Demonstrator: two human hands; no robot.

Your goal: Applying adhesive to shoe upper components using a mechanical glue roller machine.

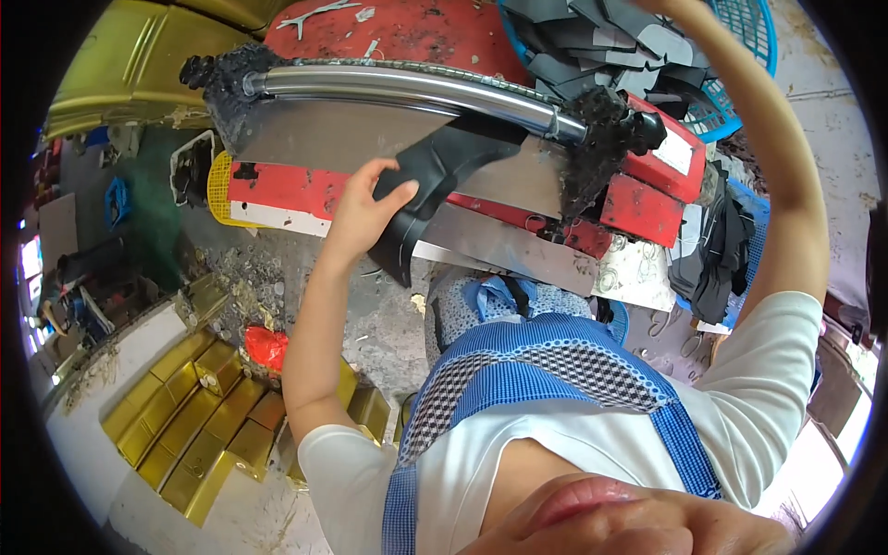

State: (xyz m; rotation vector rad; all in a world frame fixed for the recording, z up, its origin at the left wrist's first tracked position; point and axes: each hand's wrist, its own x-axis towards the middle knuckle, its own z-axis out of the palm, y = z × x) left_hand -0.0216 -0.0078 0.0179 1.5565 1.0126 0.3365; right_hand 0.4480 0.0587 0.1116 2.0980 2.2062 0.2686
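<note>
My left hand (363, 208) grips the near left part of a curved black sheet piece (442, 162), like cut leather, with thumb and fingers apart on its upper side. The piece lies across the metal plate (342, 137) of a red machine, and its far end reaches up to the shiny steel roller (407, 91). One pointed end hangs over the machine's near edge. My right arm stretches far to the upper right, toward a blue basket (760, 42) full of grey and black cut pieces (601, 42). Only part of my right hand (680, 7) shows at the top edge; its fingers are hidden.
Black grime coats both roller ends (601, 139). More dark pieces (717, 236) hang at the machine's right. A yellow basket (220, 190) stands at its left. Gold-coloured boxes or tins (199, 421) lie lower left, near a red plastic bag (266, 348). Scraps litter the floor.
</note>
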